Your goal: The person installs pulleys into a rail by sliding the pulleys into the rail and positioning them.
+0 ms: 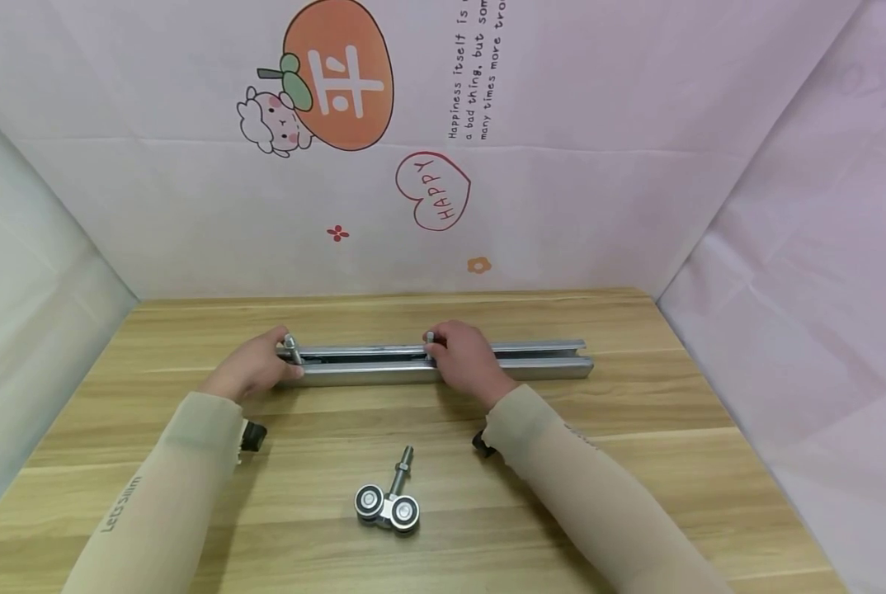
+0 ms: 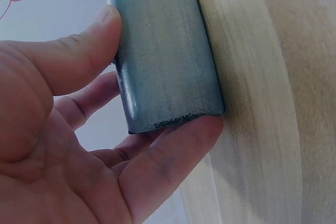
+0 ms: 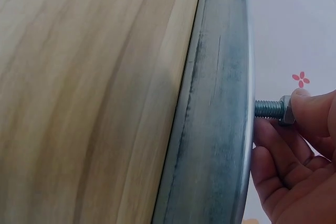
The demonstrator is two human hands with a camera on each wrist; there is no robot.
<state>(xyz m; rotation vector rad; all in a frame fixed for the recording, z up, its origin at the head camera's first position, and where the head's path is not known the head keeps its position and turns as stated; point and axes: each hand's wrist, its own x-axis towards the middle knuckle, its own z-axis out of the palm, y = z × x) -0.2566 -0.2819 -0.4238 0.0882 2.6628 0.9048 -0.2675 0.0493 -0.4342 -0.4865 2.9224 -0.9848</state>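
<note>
A metal rail (image 1: 369, 376) with a slot along its top lies across the wooden table. My left hand (image 1: 261, 363) holds its left end, thumb on the upper edge and a finger across the cut end (image 2: 178, 121) in the left wrist view. A bolt (image 1: 292, 346) sticks up from the slot between the thumb and fingers of that hand. Near the rail's middle my right hand (image 1: 468, 359) pinches a second upright bolt (image 1: 430, 342). The right wrist view shows its threaded shank (image 3: 269, 109) above the rail edge, with thumb and fingers at the nut (image 3: 286, 110).
A roller trolley (image 1: 387, 505) with wheels and a threaded bolt lies on the table (image 1: 324, 462) nearer to me. Behind the table hangs a printed white cloth (image 1: 562, 206); more white cloth (image 1: 807, 330) stands at the sides.
</note>
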